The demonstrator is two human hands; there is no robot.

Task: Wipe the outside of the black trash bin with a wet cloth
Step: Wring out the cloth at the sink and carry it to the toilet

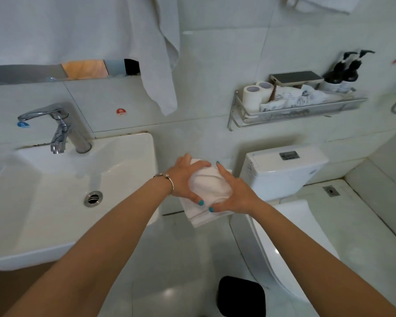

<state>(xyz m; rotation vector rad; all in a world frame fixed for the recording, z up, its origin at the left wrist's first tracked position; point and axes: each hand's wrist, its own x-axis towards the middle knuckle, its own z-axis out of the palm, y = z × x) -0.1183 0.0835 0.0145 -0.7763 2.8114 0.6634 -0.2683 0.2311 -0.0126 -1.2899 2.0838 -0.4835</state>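
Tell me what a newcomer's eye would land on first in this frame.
First, the two hands at centre: the left hand and the right hand hold a bunched white cloth in the air between the sink and the toilet. Next, the black trash bin stands on the floor at the bottom edge, untouched. Last, the wall shelf at upper right carries toilet rolls, a phone and pump bottles.

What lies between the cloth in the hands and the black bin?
Head view: only bare pale floor separates the white cloth from the black trash bin.
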